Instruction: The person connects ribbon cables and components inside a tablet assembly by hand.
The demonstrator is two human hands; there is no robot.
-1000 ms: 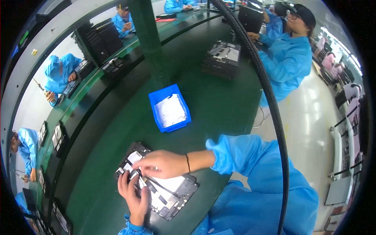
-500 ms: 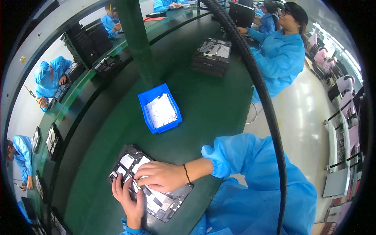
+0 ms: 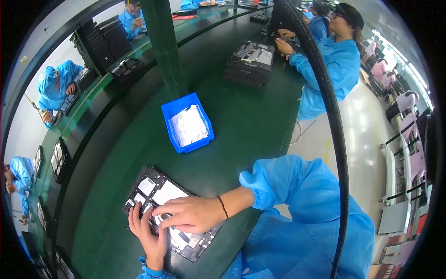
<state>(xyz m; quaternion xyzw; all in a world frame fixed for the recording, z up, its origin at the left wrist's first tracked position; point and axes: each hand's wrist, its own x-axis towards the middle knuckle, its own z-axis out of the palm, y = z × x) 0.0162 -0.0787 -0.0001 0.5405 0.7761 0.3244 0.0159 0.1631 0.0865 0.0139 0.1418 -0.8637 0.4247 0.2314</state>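
An opened tablet-like device point(image 3: 170, 191) lies at an angle on the green bench, its dark frame, small boards and white panels exposed. My left hand point(image 3: 149, 232) rests on its lower left part, fingers spread and fingertips touching the inner parts. From the right, my right hand point(image 3: 193, 214) reaches over the middle with fingers stretched and slightly bent, the fingertips close to those of my left hand. Whatever lies under the right palm and fingertips is hidden. Beyond the device stands a blue bin point(image 3: 181, 148) with many small white pieces point(image 3: 189, 124) inside.
A stack of similar opened devices point(image 3: 250, 63) stands farther back, near a co-worker in blue point(image 3: 330, 65). A green post point(image 3: 162, 51) rises behind the bin. A thick black cable point(image 3: 332, 102) hangs across the right side. More devices point(image 3: 59, 160) line the rail at left.
The view has shifted slightly. My right hand's fingertips have moved a little over the device, with the index finger more stretched. The co-worker's hands at the back have moved closer to the stack.
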